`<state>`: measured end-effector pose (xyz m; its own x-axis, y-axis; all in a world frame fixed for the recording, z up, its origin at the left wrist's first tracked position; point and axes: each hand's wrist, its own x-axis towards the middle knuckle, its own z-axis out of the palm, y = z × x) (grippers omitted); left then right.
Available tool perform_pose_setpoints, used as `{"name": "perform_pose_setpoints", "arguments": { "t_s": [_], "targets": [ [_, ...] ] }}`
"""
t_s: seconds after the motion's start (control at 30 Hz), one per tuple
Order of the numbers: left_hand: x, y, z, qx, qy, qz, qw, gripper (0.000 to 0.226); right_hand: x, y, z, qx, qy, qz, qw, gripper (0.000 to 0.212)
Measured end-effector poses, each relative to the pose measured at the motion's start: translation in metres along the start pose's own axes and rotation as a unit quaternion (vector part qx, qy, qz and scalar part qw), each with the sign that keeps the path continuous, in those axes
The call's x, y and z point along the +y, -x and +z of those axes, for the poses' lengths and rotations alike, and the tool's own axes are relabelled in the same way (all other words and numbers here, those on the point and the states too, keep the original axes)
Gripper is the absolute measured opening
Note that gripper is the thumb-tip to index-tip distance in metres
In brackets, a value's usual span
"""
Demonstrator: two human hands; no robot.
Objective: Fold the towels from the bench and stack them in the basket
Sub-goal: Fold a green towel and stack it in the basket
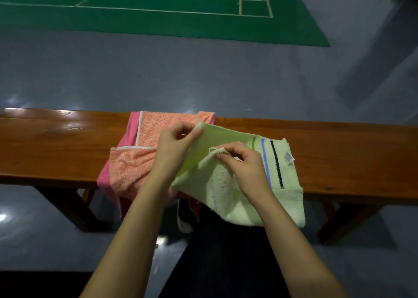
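While the pale green terry towel [244, 184] lay partly on the long glossy brown wooden bench [339, 152] and partly hung over its near edge, both bare hands were working at its left portion. The left hand [174, 148] pinched the towel's far left corner between thumb and fingertips and held that corner raised above the bench. The right hand [244, 166] pinched a second, frayed corner of the same towel, its fingers curled round the cloth, so that the fabric between the 2 hands formed a slack fold. Near the towel's right end ran 3 narrow stripes, green, blue and black, and a small white label [288, 157] stuck out from that edge.

Just beside the green towel on the left, and partly under it, a crumpled orange-and-pink towel with white piping [133, 164] lay on the bench, its pink edge drooping over the front. The left forearm crossed in front of that towel and hid part of it.

Below the bench edge, between the forearms, dark clothing [224, 252] filled the view, and a white object [185, 225] showed on the floor there, too hidden to identify. Beyond the bench stretched a shiny grey floor [158, 76], and past it a green sports court mat with white lines [158, 10]. A blurred grey shape [380, 55] slanted across the upper right corner.
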<state>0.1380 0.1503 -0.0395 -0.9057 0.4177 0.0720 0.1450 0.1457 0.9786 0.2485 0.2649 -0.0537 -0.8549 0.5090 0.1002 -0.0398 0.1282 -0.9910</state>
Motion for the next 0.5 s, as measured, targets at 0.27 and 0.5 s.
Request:
{"name": "perform_pose_setpoints", "arguments": {
  "t_s": [0.27,0.5],
  "targets": [
    [0.022,0.072,0.014,-0.034,-0.034,0.1,0.994,0.022,-0.026,0.036,-0.014,0.001,-0.014,-0.031,0.999,0.032],
    [0.031,0.091,0.015,-0.049,-0.097,0.158,0.981,0.023,-0.034,0.051,-0.022,-0.024,0.05,-0.032,0.998,0.027]
  ]
}}
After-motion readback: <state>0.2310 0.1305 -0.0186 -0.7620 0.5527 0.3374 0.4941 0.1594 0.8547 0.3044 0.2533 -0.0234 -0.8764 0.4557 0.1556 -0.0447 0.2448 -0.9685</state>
